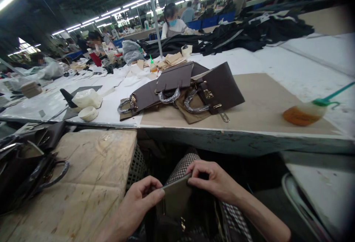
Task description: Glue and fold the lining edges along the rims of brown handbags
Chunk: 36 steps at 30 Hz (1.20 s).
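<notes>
Left hand: the bare left hand (141, 197) is closed in a pinch, thumb and bent forefinger pressed together on the near-left end of a panel's top edge.
Right hand: the bare right hand (210, 177) is also pinched tight, thumb below and fingers curled above, on the far-right end of that edge.
Bag in the lap: a dark brown, smooth-surfaced bag (177, 199) with a raised flat panel lies between and below the two hands; its panel edge runs from the left fingertips up to the right ones, touching both, and its body sinks into shadow below.
Metal fitting: a small gold-coloured metal fitting (183, 224) shows on the bag, below both hands and apart from them.
Checked cloth: brown-and-white checked fabric (186, 163) covers the lap, visible beyond the panel and beside the right forearm.
Side board: a worn tan flat board (97, 164) stands left of the left hand, bearing dark brown bags (24, 164) with a plastic-wrapped handle.
Bench ahead: brown bags with plastic-wrapped handles (174, 79) lie together partly on a tan paper sheet (257, 105), well beyond the hands.
Glue-coloured bottle: a translucent plastic bottle with amber liquid and a green spout (303, 114) lies tilted at the sheet's right.
</notes>
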{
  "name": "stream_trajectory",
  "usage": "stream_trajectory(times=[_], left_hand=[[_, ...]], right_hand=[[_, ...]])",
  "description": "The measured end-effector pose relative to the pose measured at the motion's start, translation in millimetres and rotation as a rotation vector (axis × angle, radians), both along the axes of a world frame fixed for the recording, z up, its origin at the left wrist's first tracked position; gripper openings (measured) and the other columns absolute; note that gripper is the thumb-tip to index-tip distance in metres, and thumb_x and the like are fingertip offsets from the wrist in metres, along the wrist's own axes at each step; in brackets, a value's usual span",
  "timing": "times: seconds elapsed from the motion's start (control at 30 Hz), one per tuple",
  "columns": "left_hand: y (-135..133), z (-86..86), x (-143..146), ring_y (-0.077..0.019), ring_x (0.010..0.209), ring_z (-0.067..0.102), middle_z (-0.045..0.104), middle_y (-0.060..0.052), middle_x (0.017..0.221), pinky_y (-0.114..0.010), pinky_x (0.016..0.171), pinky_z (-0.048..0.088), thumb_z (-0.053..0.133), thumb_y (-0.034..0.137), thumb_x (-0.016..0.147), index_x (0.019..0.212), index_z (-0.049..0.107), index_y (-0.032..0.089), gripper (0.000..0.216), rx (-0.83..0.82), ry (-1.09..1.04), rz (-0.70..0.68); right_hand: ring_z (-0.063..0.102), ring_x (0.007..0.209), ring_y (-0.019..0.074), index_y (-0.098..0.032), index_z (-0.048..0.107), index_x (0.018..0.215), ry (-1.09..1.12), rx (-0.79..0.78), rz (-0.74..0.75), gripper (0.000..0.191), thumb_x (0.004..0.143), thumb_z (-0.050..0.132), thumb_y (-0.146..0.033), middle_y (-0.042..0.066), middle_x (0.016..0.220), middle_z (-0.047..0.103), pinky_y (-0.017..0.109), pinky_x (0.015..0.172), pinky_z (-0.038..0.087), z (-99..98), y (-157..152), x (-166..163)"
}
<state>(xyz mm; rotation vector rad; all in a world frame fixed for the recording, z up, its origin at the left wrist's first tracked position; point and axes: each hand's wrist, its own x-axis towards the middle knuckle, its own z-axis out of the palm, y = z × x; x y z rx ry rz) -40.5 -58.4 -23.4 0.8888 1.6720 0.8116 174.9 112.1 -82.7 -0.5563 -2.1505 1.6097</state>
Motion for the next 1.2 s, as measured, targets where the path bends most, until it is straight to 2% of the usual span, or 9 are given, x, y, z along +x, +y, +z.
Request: stream_trajectory(times=[0.17,0.3,0.53,0.63,0.73,0.83,0.97,1.1,1.2], left_hand=[[1,2.2,9,-0.0146,0.07,0.049,0.056,0.001,0.074,-0.023,0.062,0.038,0.055,0.049,0.092,0.085,0.063,0.018,0.033,0.018,0.201,-0.055],[-1,-1.1,17,-0.0155,0.068,0.053,0.059,0.0,0.072,-0.022,0.058,0.039,0.054,0.049,0.09,0.082,0.064,0.019,0.033,0.069,0.381,-0.024],[-4,-18.5,14,-0.0142,0.063,0.053,0.059,0.001,0.069,-0.021,0.057,0.04,0.054,0.044,0.09,0.078,0.061,0.019,0.029,0.122,0.436,-0.06],[3,-12.2,5,-0.014,0.064,0.056,0.06,0.003,0.072,-0.021,0.058,0.041,0.055,0.036,0.089,0.099,0.062,0.021,0.02,0.108,0.446,-0.167],[21,9.0,0,-0.0145,0.065,0.059,0.066,0.005,0.077,-0.022,0.059,0.038,0.061,0.033,0.085,0.122,0.058,0.028,0.037,0.027,0.5,-0.383],[49,26.3,5,-0.0164,0.069,0.061,0.069,0.003,0.077,-0.023,0.058,0.034,0.061,0.044,0.088,0.104,0.069,0.029,0.024,0.007,0.598,-0.597],[82,20.8,20,-0.0146,0.066,0.056,0.063,0.001,0.069,-0.023,0.057,0.031,0.05,0.041,0.095,0.078,0.068,0.021,0.031,0.118,0.604,-0.761],[91,5.5,25,-0.0109,0.057,0.045,0.051,0.004,0.059,-0.023,0.053,0.026,0.048,0.036,0.095,0.068,0.06,0.018,0.034,0.189,0.612,-0.807],[88,1.7,23,-0.0104,0.058,0.046,0.052,0.005,0.06,-0.023,0.054,0.026,0.049,0.036,0.095,0.071,0.062,0.018,0.032,0.172,0.629,-0.782]], right_hand=[[0.067,0.089,0.0199,-0.019,0.067,0.071,-0.009,0.009,-0.041,0.015,0.085,0.072,-0.02,0.003,0.094,0.073,0.03,0.081,0.048,3.4,-4,3],[0.068,0.086,0.0193,-0.019,0.065,0.069,-0.034,0.034,-0.099,0.016,0.083,0.07,-0.018,0.002,0.09,0.073,0.029,0.079,0.048,5.3,-8,2],[0.067,0.076,0.0168,-0.02,0.059,0.061,-0.146,0.109,-0.244,0.022,0.08,0.071,-0.018,-0.002,0.08,0.074,0.027,0.071,0.045,4.6,-20,-2],[0.066,0.075,0.017,-0.02,0.058,0.06,-0.176,0.149,-0.29,0.023,0.079,0.071,-0.019,-0.002,0.077,0.073,0.028,0.072,0.044,6.1,-24,-3],[0.065,0.073,0.0177,-0.02,0.058,0.06,-0.192,0.174,-0.319,0.023,0.079,0.07,-0.019,-0.001,0.076,0.072,0.03,0.072,0.043,6.8,-28,-6],[0.064,0.074,0.019,-0.02,0.057,0.061,-0.193,0.191,-0.341,0.023,0.079,0.071,-0.02,0.0,0.076,0.072,0.031,0.072,0.043,5.8,-31,-8],[0.064,0.075,0.0178,-0.02,0.058,0.063,-0.171,0.196,-0.34,0.022,0.08,0.072,-0.018,-0.001,0.076,0.07,0.029,0.072,0.044,6.7,-29,0],[0.065,0.092,0.0159,-0.02,0.065,0.071,-0.084,0.193,-0.217,0.015,0.081,0.076,-0.015,-0.002,0.095,0.072,0.026,0.084,0.046,14.0,-23,20],[0.064,0.101,0.0171,-0.02,0.067,0.072,-0.033,0.147,-0.182,0.014,0.081,0.077,-0.015,0.0,0.107,0.07,0.028,0.091,0.044,15.9,-21,34]])
